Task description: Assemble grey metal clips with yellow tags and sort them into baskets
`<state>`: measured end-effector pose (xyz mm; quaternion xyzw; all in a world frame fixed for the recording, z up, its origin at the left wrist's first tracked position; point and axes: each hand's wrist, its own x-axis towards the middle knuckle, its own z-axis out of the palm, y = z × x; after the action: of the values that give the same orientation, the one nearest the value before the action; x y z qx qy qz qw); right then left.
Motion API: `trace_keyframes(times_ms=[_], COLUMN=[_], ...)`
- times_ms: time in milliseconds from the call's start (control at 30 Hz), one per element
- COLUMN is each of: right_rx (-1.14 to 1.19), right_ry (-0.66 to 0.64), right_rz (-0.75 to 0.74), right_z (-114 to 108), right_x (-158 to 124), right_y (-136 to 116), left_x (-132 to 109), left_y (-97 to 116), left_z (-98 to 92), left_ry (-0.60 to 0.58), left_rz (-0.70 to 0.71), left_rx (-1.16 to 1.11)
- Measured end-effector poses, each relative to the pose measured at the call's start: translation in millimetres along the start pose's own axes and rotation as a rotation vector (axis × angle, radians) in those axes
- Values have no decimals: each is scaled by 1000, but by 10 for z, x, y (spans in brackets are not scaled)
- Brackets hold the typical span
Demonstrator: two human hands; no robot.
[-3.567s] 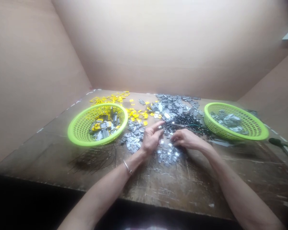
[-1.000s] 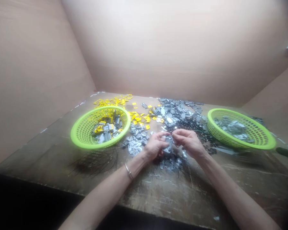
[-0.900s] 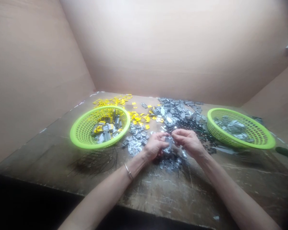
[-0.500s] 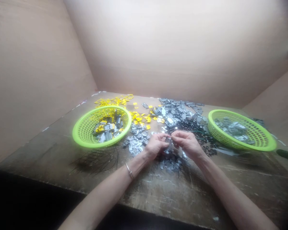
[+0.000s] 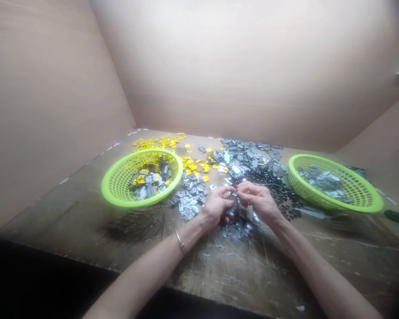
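Scarred wooden workbench (image 5: 199, 274) strewn with metal parts (image 5: 249, 155), tan cardboard walls (image 5: 239, 75)

A small parts workshop bench

A scarred wooden workbench (image 5: 219, 270) boxed in by tan board walls (image 5: 236, 75) holds heaps of grey metal parts (image 5: 249, 159), yellow plastic pieces (image 5: 159, 142), and two lime-green plastic baskets (image 5: 142, 203) (image 5: 352, 207).

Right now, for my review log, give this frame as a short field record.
left hand: fingertips near right hand's, thin metal bangle on wrist
right hand: anything held too small to tell
left basket: lime-green plastic basket, grey and yellow pieces inside
right basket: lime-green plastic basket, grey pieces inside
loose parts: grey metal pieces, yellow plastic pieces
surface: scarred wooden bench
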<state>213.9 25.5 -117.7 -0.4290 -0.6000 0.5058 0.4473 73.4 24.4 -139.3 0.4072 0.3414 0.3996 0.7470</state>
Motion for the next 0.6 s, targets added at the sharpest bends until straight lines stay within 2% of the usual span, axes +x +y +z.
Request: trace_keyframes(times_ms=[167, 300, 600], right_rx=[-87, -127, -229], right_ry=[11, -9, -17], right_rz=[-39, -67, -155], right_z=[9, 8, -21], right_x=[-1, -5, -2], right_y=[38, 28, -24], left_x=[-14, -17, 2], left_y=[-4, 6, 16], left_z=[41, 58, -2], left_ry=[100, 133, 37], left_rz=[41, 87, 104], left_rx=[-24, -56, -107])
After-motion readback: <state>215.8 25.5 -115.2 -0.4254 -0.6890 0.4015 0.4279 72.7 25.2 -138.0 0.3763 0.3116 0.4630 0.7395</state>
